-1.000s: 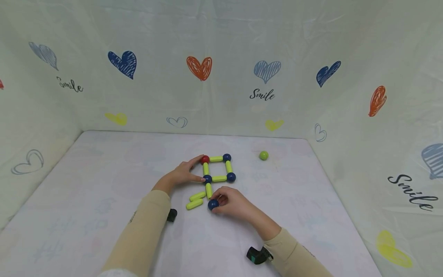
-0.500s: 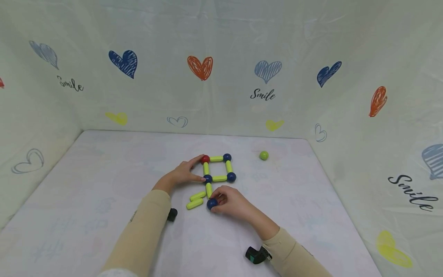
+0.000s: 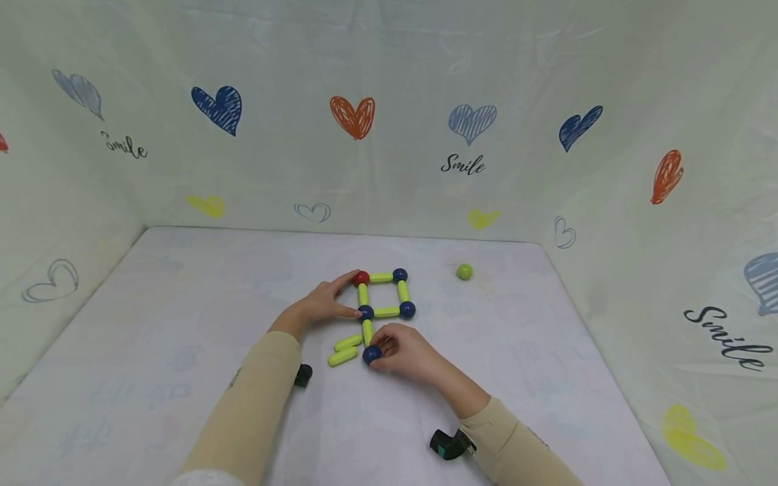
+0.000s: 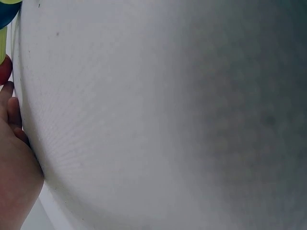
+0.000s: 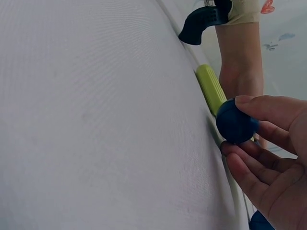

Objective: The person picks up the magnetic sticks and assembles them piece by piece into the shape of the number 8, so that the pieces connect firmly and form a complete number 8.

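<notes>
On the white table, a square frame is formed by short lime-green rods with a red ball (image 3: 361, 278) at its far left corner and blue balls at the others. My left hand (image 3: 321, 302) lies along its left side, index finger touching the red ball and thumb against the near-left blue ball (image 3: 365, 312). From that corner, one green rod (image 3: 367, 331) points toward me. At its near end my right hand (image 3: 408, 352) pinches a separate blue ball (image 3: 372, 355) between thumb and fingers. The right wrist view shows this ball (image 5: 235, 122) held at the fingertips.
Two loose green rods (image 3: 343, 356) lie side by side left of the pinched ball. A light green ball (image 3: 464, 271) sits farther back on the right. Fabric walls with printed hearts enclose the table (image 3: 200, 290). A black wrist device (image 3: 448, 445) hangs by the right sleeve.
My right hand has shifted slightly left and away from me, bringing the blue ball closer to the end of the rod. The left hand stays on the frame.
</notes>
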`<state>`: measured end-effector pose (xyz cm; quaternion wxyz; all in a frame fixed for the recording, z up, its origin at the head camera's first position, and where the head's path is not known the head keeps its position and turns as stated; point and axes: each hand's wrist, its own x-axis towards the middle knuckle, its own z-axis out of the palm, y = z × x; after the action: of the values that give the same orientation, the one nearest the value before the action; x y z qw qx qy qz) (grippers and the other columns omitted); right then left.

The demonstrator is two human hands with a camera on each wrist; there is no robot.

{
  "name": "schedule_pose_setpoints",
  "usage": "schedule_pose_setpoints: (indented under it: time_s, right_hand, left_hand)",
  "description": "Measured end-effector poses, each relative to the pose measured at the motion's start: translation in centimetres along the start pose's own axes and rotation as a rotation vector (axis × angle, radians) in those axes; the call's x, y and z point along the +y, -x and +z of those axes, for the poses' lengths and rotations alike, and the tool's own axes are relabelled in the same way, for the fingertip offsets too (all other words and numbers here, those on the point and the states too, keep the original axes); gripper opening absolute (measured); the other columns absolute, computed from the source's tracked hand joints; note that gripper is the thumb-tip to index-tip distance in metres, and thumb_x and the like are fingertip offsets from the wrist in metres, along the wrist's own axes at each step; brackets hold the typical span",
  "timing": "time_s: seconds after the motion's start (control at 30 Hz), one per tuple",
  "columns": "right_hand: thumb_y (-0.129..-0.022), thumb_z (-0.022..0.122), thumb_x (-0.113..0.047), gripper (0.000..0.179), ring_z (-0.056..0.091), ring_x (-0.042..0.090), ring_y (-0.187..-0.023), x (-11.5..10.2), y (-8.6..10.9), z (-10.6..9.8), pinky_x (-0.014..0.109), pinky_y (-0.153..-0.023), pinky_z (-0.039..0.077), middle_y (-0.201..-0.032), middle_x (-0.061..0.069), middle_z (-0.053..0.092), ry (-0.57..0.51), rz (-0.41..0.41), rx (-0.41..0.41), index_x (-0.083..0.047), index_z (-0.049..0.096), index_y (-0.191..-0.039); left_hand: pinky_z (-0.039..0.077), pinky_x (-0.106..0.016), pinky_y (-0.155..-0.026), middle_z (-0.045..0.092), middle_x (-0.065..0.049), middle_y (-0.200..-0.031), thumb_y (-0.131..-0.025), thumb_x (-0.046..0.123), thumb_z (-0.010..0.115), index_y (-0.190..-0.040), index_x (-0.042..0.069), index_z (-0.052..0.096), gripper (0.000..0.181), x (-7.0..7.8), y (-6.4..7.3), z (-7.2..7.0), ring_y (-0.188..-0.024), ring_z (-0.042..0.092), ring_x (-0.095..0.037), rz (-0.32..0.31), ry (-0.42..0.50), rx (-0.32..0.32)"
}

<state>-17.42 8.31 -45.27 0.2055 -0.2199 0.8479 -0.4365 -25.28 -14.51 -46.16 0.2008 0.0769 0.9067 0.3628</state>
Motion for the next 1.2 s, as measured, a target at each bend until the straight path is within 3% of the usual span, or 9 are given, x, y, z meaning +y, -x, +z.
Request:
schedule_pose_setpoints:
  time_s: [0.3, 0.5, 0.83, 1.2]
  right_hand:
    - [-0.08, 0.082, -0.012, 0.028, 0.058, 0.013, -0.086, 0.2, 0.0, 0.0, 0.026, -0.076, 0.051, -0.095, -0.004, 0.059, 0.02, -0.028, -0.003, -0.011, 0.066, -0.104]
    - [-0.079, 0.082, -0.014, 0.028, 0.055, 0.012, -0.09, 0.1, 0.1, -0.1, 0.027, -0.08, 0.049, -0.099, -0.004, 0.055, 0.091, -0.106, 0.048, -0.012, 0.067, -0.103]
    - [-0.081, 0.079, -0.008, 0.025, 0.056, 0.015, -0.089, -1.1, -0.1, 0.4, 0.028, -0.08, 0.05, -0.097, -0.001, 0.057, 0.082, -0.23, 0.073, -0.005, 0.068, -0.104]
    - [-0.082, 0.079, -0.01, 0.023, 0.054, 0.014, -0.085, -1.5, -0.8, 1.4, 0.024, -0.075, 0.048, -0.095, -0.002, 0.057, 0.142, -0.268, 0.06, -0.009, 0.069, -0.103]
  left_hand:
    - [0.025, -0.066, -0.106, 0.025, -0.011, -0.158, -0.081, 0.042, 0.078, -0.156, 0.028, 0.02, 0.096, 0.0, 0.1, -0.1, -0.138, 0.026, -0.039, 0.029, -0.012, -0.001]
    - [0.024, -0.067, -0.106, 0.025, -0.011, -0.158, -0.081, 0.042, 0.079, -0.156, 0.03, 0.02, 0.096, -0.2, -0.1, -0.1, -0.138, 0.026, -0.04, 0.028, -0.013, -0.001]
    - [0.026, -0.068, -0.104, 0.026, -0.012, -0.157, -0.079, 0.044, 0.079, -0.156, 0.032, 0.021, 0.097, -0.2, -0.3, -0.1, -0.137, 0.027, -0.039, 0.0, -0.016, 0.002]
    - [0.024, -0.068, -0.105, 0.027, -0.012, -0.157, -0.08, 0.041, 0.079, -0.156, 0.029, 0.022, 0.095, 0.0, 0.0, -0.1, -0.139, 0.024, -0.04, 0.014, -0.005, 0.004]
